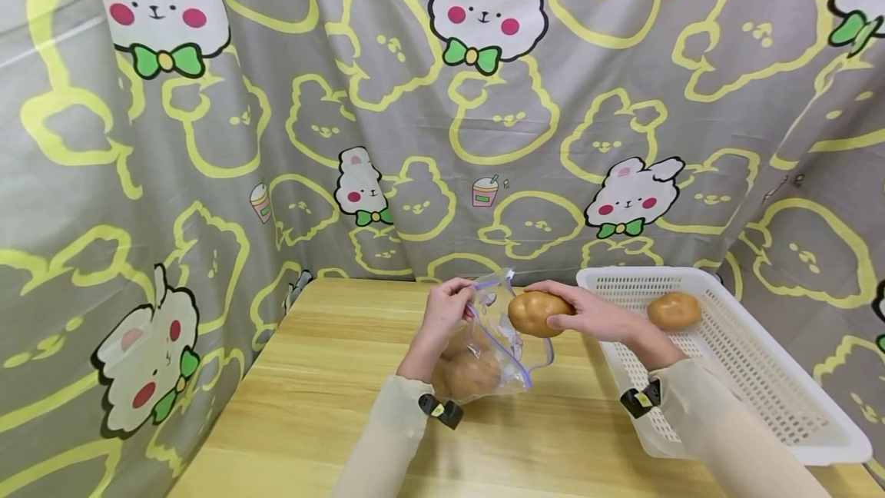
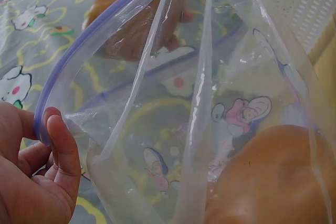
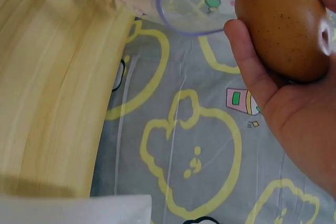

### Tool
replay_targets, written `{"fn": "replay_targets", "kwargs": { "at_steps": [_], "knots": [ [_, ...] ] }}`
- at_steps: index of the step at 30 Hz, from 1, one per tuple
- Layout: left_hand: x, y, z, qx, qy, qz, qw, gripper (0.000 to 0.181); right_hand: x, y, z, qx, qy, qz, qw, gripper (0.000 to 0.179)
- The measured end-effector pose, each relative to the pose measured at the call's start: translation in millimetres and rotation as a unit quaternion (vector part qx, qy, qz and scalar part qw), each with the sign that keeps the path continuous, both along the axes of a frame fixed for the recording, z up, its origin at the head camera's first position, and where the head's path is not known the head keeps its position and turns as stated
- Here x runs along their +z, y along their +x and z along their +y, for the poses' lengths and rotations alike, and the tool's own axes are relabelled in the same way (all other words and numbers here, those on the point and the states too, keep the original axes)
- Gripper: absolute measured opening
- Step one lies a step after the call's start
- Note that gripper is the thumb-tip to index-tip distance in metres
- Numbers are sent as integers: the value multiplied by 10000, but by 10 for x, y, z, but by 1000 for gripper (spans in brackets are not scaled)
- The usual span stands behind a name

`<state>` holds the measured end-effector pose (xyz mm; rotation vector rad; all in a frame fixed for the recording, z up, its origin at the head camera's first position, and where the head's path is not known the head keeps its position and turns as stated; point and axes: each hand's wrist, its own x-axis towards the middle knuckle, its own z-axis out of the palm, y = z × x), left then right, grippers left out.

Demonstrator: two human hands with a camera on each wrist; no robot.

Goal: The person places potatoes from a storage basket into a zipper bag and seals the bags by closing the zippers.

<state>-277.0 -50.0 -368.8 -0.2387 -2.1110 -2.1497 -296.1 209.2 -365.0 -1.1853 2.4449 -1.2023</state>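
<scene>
My left hand (image 1: 445, 319) pinches the purple-edged rim of a clear zip bag (image 1: 512, 363), seen close up in the left wrist view, where the thumb and fingers (image 2: 64, 148) grip the purple strip. Inside the bag lie brown potatoes (image 1: 475, 372), partly hidden by the plastic and my left arm. A smooth brown potato (image 1: 539, 313) is in my right hand (image 1: 594, 315), held at the bag's open mouth. In the right wrist view, the thumb and fingers curl round that potato (image 3: 283, 27). Another potato (image 1: 674, 311) lies in the white basket to the right.
The white plastic basket (image 1: 781, 352) with slotted walls stands at the right of the wooden table (image 1: 332, 375). Behind the table hangs a grey curtain (image 1: 415, 121) printed with cartoon rabbits. My right forearm (image 1: 719, 413) crosses over the basket's near left side.
</scene>
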Motion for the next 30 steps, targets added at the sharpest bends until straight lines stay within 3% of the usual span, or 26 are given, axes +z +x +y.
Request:
{"fn": "replay_targets", "kwargs": {
  "at_steps": [2,9,19,30],
  "knots": [
    [11,1,2,-3,-8,-6,10000,23,0,2,-40,41,-2,6,10000,48],
    [34,9,10,5,-35,27,10000,23,-50,-6,-148,-180,475,689,9963,51],
    [42,3,40,35,35,4,10000,23,-154,-5,-256,-520,816,757,9924,54],
    [36,1,61,-13,70,-39,10000,22,-301,-35,-311,-270,1174,1096,9866,58]
  ]
}}
